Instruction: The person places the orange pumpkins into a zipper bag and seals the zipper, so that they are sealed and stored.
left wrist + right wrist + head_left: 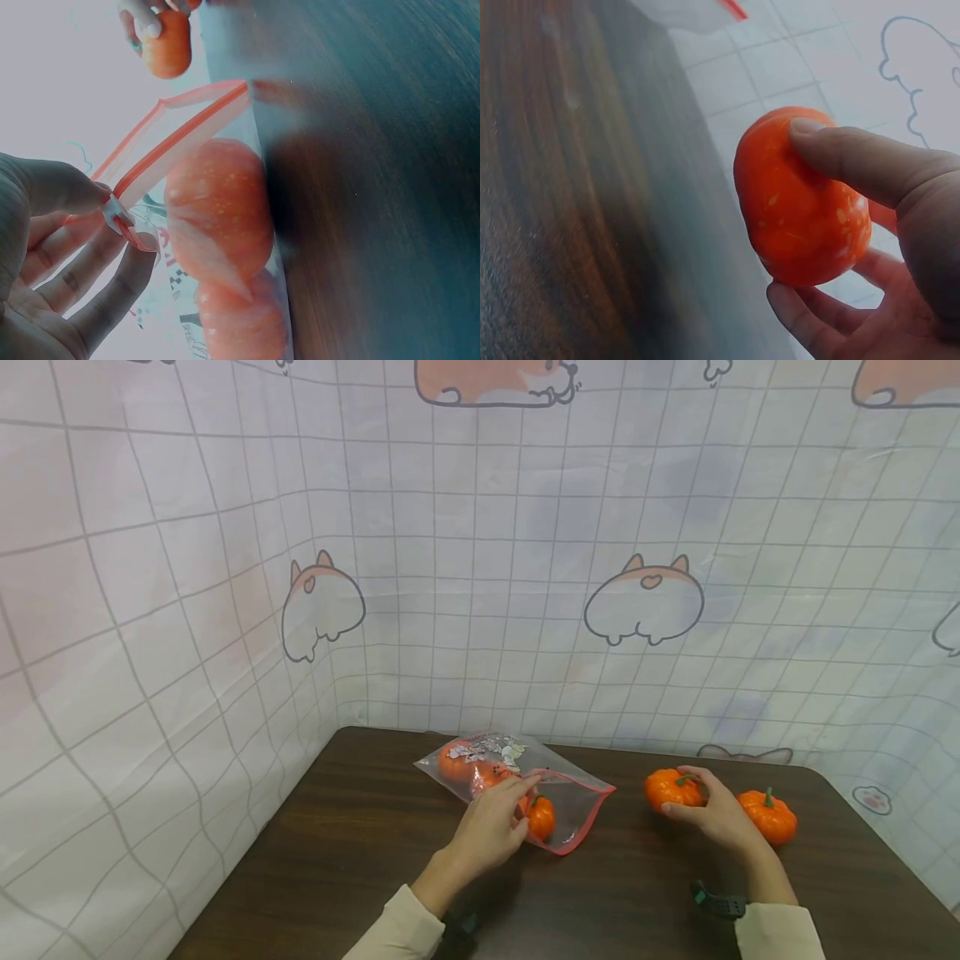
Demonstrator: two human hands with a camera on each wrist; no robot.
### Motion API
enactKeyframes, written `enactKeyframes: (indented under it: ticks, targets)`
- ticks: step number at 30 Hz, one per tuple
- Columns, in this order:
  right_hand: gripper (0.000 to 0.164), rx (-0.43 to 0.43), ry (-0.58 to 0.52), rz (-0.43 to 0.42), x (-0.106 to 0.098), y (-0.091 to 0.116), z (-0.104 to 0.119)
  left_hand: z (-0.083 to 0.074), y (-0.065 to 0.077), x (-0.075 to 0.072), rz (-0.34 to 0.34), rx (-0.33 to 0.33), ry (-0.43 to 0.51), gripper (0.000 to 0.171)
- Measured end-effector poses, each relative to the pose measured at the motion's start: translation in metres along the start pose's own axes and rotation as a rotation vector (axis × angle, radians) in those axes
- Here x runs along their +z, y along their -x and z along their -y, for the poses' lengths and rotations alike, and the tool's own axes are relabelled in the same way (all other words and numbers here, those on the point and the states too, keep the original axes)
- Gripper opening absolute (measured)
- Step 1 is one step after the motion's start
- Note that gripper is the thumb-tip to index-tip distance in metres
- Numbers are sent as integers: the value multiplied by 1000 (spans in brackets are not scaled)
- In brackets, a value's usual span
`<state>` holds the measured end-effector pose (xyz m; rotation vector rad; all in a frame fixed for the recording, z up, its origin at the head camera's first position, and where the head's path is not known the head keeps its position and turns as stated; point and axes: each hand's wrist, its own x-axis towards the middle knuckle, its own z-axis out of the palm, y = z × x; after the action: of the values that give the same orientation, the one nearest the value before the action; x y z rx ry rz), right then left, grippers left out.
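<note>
My left hand [491, 827] pinches the red-edged mouth of a clear zip bag [573, 802] between thumb and fingers, at the slider end in the left wrist view. The bag lies on the table with its mouth parted toward the right. Several small orange pumpkins are inside, one pumpkin [542, 818] close to the mouth and another pumpkin [221, 210] large in the left wrist view. To the right of the bag, my right hand [720, 810] grips an orange pumpkin [802, 202] with a green stem, thumb on one side and fingers around the other.
One more orange pumpkin [768, 818] sits on the dark wooden table [600, 910], just right of my right hand. Behind and to the left hangs a white grid-patterned cloth [480, 568] with cartoon animals. A dark wristband [716, 902] shows near the right sleeve.
</note>
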<state>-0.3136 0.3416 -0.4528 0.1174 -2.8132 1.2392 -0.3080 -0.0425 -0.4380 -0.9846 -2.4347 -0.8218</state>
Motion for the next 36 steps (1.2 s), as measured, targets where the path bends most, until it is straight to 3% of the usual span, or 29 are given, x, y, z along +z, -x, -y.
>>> enactKeyframes:
  ticks: [21, 29, 36]
  targets:
    - [82, -57, -98, 3, -7, 8, 47, 2, 2, -2, -3, -38, -10, 59]
    - [79, -72, -63, 21, -7, 16, 65, 1, 1, -1, 2, -54, -6, 59]
    - [74, -136, -5, 54, -4, 18, 74, 1, 0, -2, -2, -53, -9, 59]
